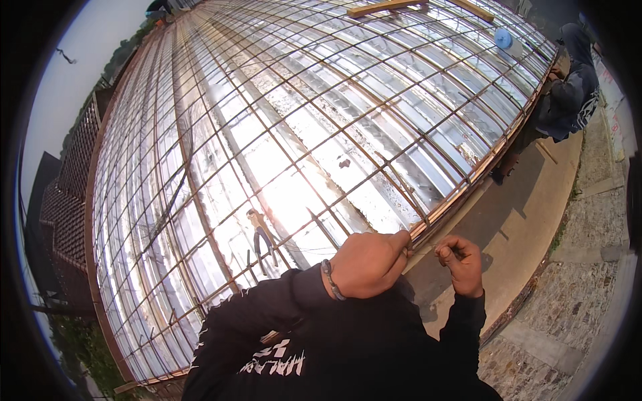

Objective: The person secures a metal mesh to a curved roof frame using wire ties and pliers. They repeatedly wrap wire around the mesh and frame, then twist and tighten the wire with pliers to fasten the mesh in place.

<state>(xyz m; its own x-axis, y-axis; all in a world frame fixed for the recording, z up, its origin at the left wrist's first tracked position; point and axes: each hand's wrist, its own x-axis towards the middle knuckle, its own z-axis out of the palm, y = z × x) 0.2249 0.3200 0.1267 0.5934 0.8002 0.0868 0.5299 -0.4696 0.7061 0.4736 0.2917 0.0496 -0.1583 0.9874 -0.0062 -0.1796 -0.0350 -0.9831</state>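
Left hand: curled at the deck's right edge; cannot tell if gripping;
Right hand: curled just outside that edge; likewise cannot tell;
Rebar mesh: over the deck, reaching that edge

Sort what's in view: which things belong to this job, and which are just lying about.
Likely the job's:
- steel mesh, beside the left hand
- metal decking beneath it
- pliers, set down nearby

Seemingly just lying about:
- timber piece
- blue-topped container
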